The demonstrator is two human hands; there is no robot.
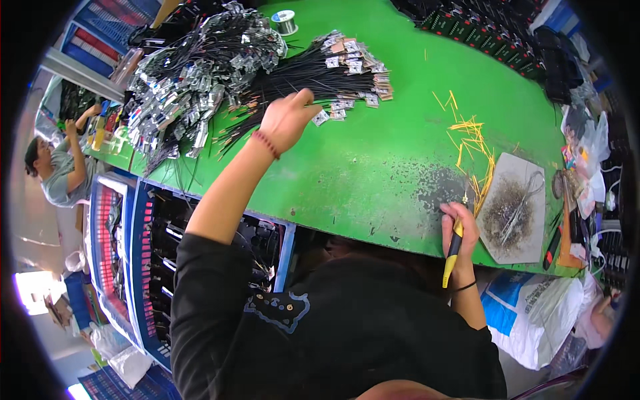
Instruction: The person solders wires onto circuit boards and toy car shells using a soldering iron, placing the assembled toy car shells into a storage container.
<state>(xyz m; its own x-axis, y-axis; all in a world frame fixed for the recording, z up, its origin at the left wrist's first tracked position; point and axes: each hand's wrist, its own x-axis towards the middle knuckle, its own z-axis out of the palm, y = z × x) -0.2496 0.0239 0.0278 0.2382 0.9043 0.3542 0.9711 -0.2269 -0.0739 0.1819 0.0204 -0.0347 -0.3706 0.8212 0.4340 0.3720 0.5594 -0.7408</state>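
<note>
- Two hands at a green workbench (373, 153) — yours, well apart from each other, one stretched far forward and one drawn in at the near edge.
- Your left hand (288, 120) reaches out with fingers curled down onto a fanned bundle of black wires (300, 83); its fingertips touch the strands, though you cannot tell whether any are pinched.
- Those wires end in small tagged connectors (353, 67), spread toward the bench's far side; just left of them lies a larger heap of silvery-tagged leads (200, 80).
- Your right hand (459, 230) is closed around a yellow-and-black soldering iron (454, 250), tip pointing away from you, at the bench's near edge.
- Just beside that hand sits a grey scorched pad (513, 210) — tweezers (523, 200) lie on it.
- Yellow wire offcuts (470, 137) are scattered beyond the pad.
- A solder spool (285, 21) stands at the far edge.
</note>
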